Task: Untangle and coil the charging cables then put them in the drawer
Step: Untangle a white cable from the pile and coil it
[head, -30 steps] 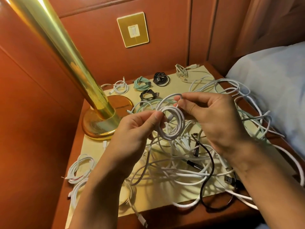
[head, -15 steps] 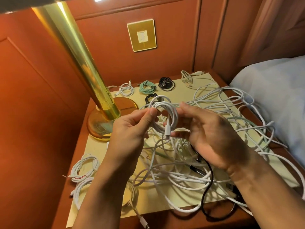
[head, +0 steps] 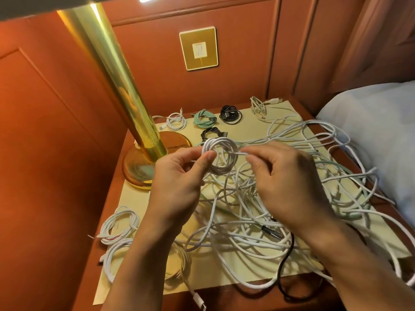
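My left hand [head: 179, 180] pinches a small white cable coil [head: 221, 158] between thumb and fingers, held up over the nightstand. My right hand [head: 285, 182] pinches the loose end of that same white cable just right of the coil. Below both hands lies a tangled heap of white cables [head: 258, 221] with a pale green cable [head: 350, 212] and a black cable [head: 285, 265] mixed in. Finished coils lie at the back: a white coil [head: 176, 119], a green coil [head: 203, 118], a black coil [head: 231, 114] and another black coil [head: 212, 134]. No drawer is in view.
A brass lamp [head: 125, 108] stands on its round base at the back left of the yellow mat [head: 139, 198]. Loosely coiled white cables [head: 119, 230] lie at the front left. A pillow [head: 377, 122] lies to the right. A wall switch plate [head: 198, 48] sits behind.
The coil has turned from edge-on to face-on in my left hand. My right hand has shifted from cupping the coil to pinching the cable end beside it. The camera has tilted up a little.
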{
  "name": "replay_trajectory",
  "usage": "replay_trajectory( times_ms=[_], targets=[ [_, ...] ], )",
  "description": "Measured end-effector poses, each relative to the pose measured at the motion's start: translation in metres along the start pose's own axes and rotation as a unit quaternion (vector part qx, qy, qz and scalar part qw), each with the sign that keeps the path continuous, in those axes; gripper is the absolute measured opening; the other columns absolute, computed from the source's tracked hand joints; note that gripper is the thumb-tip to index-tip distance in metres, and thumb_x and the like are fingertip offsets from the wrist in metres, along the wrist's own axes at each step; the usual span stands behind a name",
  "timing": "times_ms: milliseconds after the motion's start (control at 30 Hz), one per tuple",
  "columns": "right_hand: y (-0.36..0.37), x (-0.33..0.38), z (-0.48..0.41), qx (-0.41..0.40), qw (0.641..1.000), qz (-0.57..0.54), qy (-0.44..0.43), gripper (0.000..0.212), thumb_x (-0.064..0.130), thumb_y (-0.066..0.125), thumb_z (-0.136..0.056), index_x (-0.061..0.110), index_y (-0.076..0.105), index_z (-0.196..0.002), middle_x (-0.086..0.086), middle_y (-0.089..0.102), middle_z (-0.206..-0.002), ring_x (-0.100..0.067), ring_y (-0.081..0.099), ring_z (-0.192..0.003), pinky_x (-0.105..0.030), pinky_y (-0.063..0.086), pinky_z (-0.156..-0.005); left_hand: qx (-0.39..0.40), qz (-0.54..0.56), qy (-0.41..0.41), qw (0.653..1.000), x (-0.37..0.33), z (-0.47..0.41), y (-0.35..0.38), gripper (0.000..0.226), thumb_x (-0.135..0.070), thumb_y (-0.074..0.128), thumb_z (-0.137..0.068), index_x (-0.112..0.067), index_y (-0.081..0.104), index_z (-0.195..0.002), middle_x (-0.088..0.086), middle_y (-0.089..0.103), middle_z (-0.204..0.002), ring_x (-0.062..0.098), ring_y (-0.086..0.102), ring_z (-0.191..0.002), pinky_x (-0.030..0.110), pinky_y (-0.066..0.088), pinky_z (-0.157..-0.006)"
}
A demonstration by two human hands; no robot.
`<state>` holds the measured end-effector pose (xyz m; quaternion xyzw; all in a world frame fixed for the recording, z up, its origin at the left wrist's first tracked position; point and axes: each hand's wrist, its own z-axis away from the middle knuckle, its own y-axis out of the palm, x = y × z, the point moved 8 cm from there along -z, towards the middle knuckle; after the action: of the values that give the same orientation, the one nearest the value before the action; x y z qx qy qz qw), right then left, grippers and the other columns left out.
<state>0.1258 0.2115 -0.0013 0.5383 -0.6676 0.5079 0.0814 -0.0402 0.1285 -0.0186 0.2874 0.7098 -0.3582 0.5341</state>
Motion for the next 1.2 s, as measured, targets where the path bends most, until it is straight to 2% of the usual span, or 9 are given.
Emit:
replay_trajectory(
  times_ms=[267, 400, 500, 567, 667, 833, 1000, 1100, 1200],
  targets=[
    [-0.020, -0.005, -0.004, -0.086, 0.995, -0.043, -0.004, 0.015, 0.015, 0.066, -0.097, 0.016, 0.079, -0.105, 0.007, 0.073, -0.093, -0.004, 0.065, -0.085, -0.015, 0.052, -0.075, -0.032, -0.046, -0.002, 0.998, 0.007, -0.004, -0.011, 0.012, -0.023, 0.069, -0.096, -0.020, 0.078, -0.102, -0.002, 0.077, -0.086, 0.004, 0.066, -0.074, 0.015, 0.050, -0.062],
    [-0.006, -0.024, -0.004, 0.015, 0.991, -0.095, 0.092, 0.014, 0.017, 0.068, -0.092, 0.023, 0.080, -0.093, 0.017, 0.071, -0.081, 0.006, 0.065, -0.078, -0.010, 0.050, -0.063, 0.004, 0.019, -0.032, 0.999, 0.019, -0.002, -0.002, 0.013, -0.018, 0.066, -0.097, -0.017, 0.079, -0.094, 0.007, 0.077, -0.088, 0.019, 0.069, -0.079, 0.025, 0.055, -0.061],
    [0.012, -0.036, -0.001, 0.134, 0.960, -0.182, 0.164, 0.016, 0.013, 0.067, -0.091, 0.024, 0.079, -0.093, 0.005, 0.076, -0.082, -0.007, 0.070, -0.079, -0.029, 0.058, -0.073, 0.022, 0.048, -0.042, 0.998, 0.021, -0.002, 0.002, 0.017, -0.016, 0.063, -0.098, -0.011, 0.079, -0.094, 0.011, 0.077, -0.089, 0.026, 0.070, -0.082, 0.030, 0.054, -0.063],
    [0.018, -0.038, 0.000, 0.183, 0.924, -0.267, 0.202, 0.017, 0.013, 0.066, -0.092, 0.022, 0.077, -0.101, -0.001, 0.077, -0.089, -0.013, 0.071, -0.081, -0.026, 0.052, -0.071, 0.037, 0.074, -0.051, 0.995, 0.020, -0.002, 0.006, 0.019, -0.013, 0.061, -0.099, -0.004, 0.077, -0.094, 0.016, 0.075, -0.088, 0.021, 0.069, -0.079, 0.029, 0.053, -0.061],
    [0.019, -0.039, 0.001, 0.210, 0.891, -0.337, 0.220, 0.021, 0.023, 0.067, -0.092, 0.016, 0.076, -0.110, -0.003, 0.078, -0.098, -0.011, 0.071, -0.087, -0.022, 0.052, -0.076, 0.062, 0.110, -0.069, 0.990, 0.023, -0.002, 0.014, 0.019, -0.011, 0.061, -0.098, 0.000, 0.076, -0.095, 0.021, 0.074, -0.088, 0.022, 0.067, -0.077, 0.029, 0.051, -0.060],
    [0.017, -0.042, 0.000, 0.178, 0.922, -0.285, 0.193, 0.028, 0.026, 0.075, -0.086, 0.016, 0.077, -0.112, 0.006, 0.079, -0.099, -0.008, 0.074, -0.095, -0.025, 0.056, -0.084, 0.074, 0.116, -0.087, 0.987, 0.027, 0.001, 0.020, 0.019, -0.017, 0.065, -0.094, -0.004, 0.078, -0.098, 0.018, 0.076, -0.089, 0.022, 0.068, -0.077, 0.028, 0.049, -0.060],
    [0.011, -0.048, -0.007, 0.121, 0.942, -0.243, 0.196, 0.017, 0.029, 0.079, -0.085, 0.021, 0.080, -0.100, 0.006, 0.079, -0.089, -0.016, 0.074, -0.086, -0.031, 0.058, -0.077, 0.004, -0.030, 0.006, 1.000, 0.022, -0.004, 0.003, 0.020, -0.027, 0.062, -0.099, -0.019, 0.077, -0.111, -0.005, 0.077, -0.098, 0.009, 0.070, -0.092, 0.023, 0.056, -0.072],
    [0.002, -0.061, -0.018, 0.065, 0.947, -0.224, 0.219, 0.012, 0.029, 0.080, -0.086, 0.021, 0.080, -0.093, 0.001, 0.079, -0.083, -0.026, 0.074, -0.082, -0.043, 0.061, -0.080, -0.053, -0.184, 0.078, 0.978, 0.020, -0.004, -0.014, 0.019, -0.031, 0.064, -0.098, -0.025, 0.076, -0.111, -0.013, 0.070, -0.106, -0.001, 0.063, -0.101, 0.021, 0.054, -0.084],
    [-0.006, -0.077, -0.041, 0.006, 0.945, -0.199, 0.258, 0.014, 0.030, 0.079, -0.087, 0.017, 0.080, -0.092, -0.001, 0.076, -0.073, -0.021, 0.068, -0.064, -0.035, 0.053, -0.061, -0.060, -0.262, 0.093, 0.959, 0.026, -0.004, -0.024, 0.017, -0.027, 0.066, -0.098, -0.023, 0.076, -0.111, -0.008, 0.067, -0.111, 0.005, 0.061, -0.104, 0.029, 0.053, -0.092]
  ],
)
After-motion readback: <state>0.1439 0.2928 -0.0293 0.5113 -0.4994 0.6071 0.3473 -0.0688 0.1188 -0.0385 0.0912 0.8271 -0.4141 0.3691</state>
